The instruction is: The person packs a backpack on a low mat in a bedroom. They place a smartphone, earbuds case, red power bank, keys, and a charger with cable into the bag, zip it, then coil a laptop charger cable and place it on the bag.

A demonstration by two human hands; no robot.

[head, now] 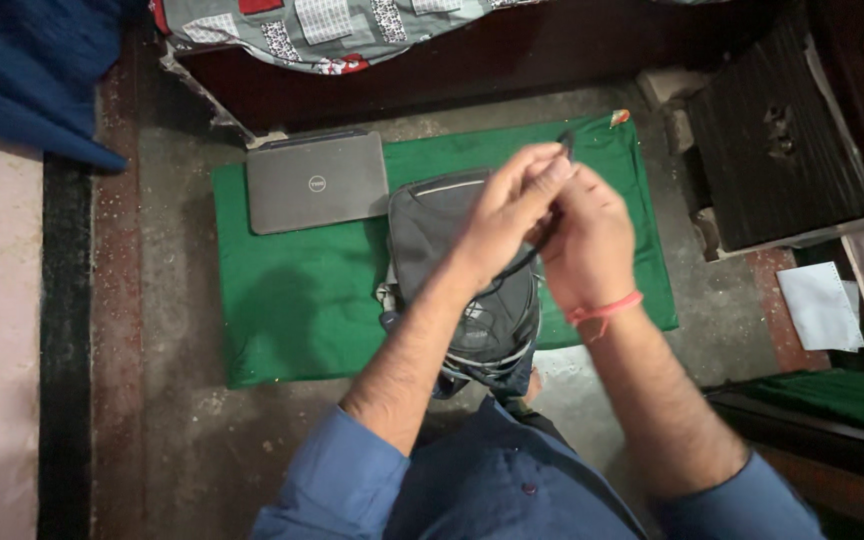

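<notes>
The person stands over the floor with both hands raised together in front of the chest. The left hand [507, 205] is curled, its fingers pinched round a thin dark cord or strap [564, 143] whose tip pokes up just past the fingertips. The right hand [592, 235] is closed beside it, touching the left, and seems to grip the same dark cord lower down; motion blur hides exactly how its fingers sit. A thin red thread band [604, 308] circles the right wrist, and rolled blue shirt sleeves [337, 480] cover both forearms near the elbows.

Directly beneath the hands lies a grey fabric backpack with pale piping [432, 235], flat on a green cloth mat [292, 300] spread over the rough concrete floor [172, 430]. A dark loop of the cord hangs from the hands towards the backpack; whether it is attached to it I cannot tell. Off to the left of the left hand, at the far corner of the mat, rests a closed grey laptop [317, 180]. Beyond the hands, a patterned grey and red bedcover [332, 30] hangs over a bed edge. To the right of the right hand stands a dark wooden box [777, 140], and nearer, a white sheet of paper [820, 305] lies on the floor.
</notes>
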